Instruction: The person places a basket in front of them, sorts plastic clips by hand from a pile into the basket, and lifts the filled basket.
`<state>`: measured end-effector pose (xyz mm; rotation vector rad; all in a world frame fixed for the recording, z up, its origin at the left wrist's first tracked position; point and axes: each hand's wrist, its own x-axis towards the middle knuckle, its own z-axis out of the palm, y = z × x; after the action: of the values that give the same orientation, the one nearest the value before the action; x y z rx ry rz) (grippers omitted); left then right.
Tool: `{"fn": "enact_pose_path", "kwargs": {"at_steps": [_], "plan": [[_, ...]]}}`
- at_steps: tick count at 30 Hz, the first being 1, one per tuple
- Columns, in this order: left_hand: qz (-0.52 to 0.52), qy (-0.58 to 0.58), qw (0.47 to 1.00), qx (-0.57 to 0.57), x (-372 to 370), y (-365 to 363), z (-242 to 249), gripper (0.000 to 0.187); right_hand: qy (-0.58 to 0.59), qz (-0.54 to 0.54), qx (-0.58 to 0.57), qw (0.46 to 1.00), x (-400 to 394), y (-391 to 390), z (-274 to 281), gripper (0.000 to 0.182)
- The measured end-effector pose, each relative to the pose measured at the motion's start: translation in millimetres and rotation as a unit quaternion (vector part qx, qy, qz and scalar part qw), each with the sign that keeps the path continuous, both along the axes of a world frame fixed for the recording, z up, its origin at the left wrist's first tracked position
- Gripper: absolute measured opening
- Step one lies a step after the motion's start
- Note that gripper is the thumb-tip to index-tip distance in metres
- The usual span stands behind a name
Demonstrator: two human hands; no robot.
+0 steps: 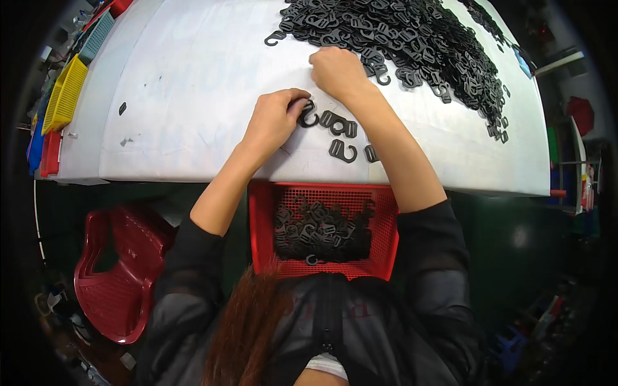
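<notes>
My left hand is over the white table, its thumb and fingertips closed on the edge of a black plastic hook buckle. Farther forward, my right hand is curled, knuckles up, beside the near edge of a large pile of black plastic hook buckles. Its fingertips are turned away, so whatever it grips is hidden. Several loose buckles lie between my forearms, one partly covered by my right forearm. Another single buckle rests just left of the pile.
A red plastic basket holding many black buckles is below the table's front edge, against my body. A dark red plastic chair stands at lower left. Yellow and light blue baskets line the table's left side. A small black piece lies on the left.
</notes>
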<state>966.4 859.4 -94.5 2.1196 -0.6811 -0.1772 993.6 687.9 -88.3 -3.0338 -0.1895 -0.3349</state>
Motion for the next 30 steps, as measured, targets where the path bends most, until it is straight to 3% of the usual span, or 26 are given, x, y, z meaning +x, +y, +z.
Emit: {"fn": "enact_pose_path", "kwargs": {"at_steps": [3, 5, 6, 9, 10, 15, 19, 20, 22, 23, 24, 27, 28, 30], "plan": [[-0.013, -0.092, 0.993, 0.076, 1, -6, 2, 0.021, 0.044, -0.032, 0.219, 0.974, -32, -25, 25, 0.021], [-0.023, -0.144, 0.987, 0.068, 6, -7, -6, 0.024, 0.124, -0.035, 0.297, 0.946, -58, -45, 34, 0.023], [-0.029, -0.170, 0.983, 0.066, 8, -8, -10, 0.026, 0.093, -0.024, 0.261, 0.961, -70, -55, 27, 0.022], [-0.098, -0.185, 0.977, -0.032, 11, -20, -29, 0.032, -0.003, -0.029, 0.293, 0.956, -97, -70, -1, 0.024], [-0.117, -0.192, 0.974, 0.014, 1, -24, -28, 0.037, -0.040, -0.029, 0.313, 0.949, -105, -66, -15, 0.024], [-0.222, -0.131, 0.966, 0.015, -42, -21, -28, 0.040, -0.113, -0.017, 0.312, 0.943, -158, -22, -28, 0.024], [-0.300, -0.013, 0.954, 0.004, -66, 13, 5, 0.030, 0.014, 0.009, 0.332, 0.943, -211, -6, -1, 0.017], [-0.325, 0.033, 0.945, 0.002, -65, 16, 15, 0.028, 0.042, -0.001, 0.384, 0.922, -209, -10, 4, 0.017], [-0.261, 0.050, 0.964, 0.001, -46, 2, 28, 0.024, 0.096, -0.019, 0.482, 0.871, -196, -21, 13, 0.015], [-0.228, 0.054, 0.972, -0.001, -31, -9, 33, 0.022, 0.019, -0.012, 0.441, 0.897, -176, -32, 16, 0.016], [-0.215, -0.047, 0.975, -0.030, -12, -25, 24, 0.025, -0.032, -0.017, 0.409, 0.912, -152, -46, 16, 0.018], [-0.159, -0.181, 0.970, -0.020, 34, -77, -2, 0.030, -0.138, -0.067, 0.306, 0.939, -71, -96, -11, 0.028], [-0.139, -0.210, 0.968, -0.021, 46, -93, -18, 0.031, -0.111, -0.128, 0.270, 0.948, -53, -99, -10, 0.033], [-0.129, -0.254, 0.958, -0.010, 55, -101, -26, 0.034, -0.111, -0.128, 0.225, 0.960, -31, -101, -16, 0.033]]}}
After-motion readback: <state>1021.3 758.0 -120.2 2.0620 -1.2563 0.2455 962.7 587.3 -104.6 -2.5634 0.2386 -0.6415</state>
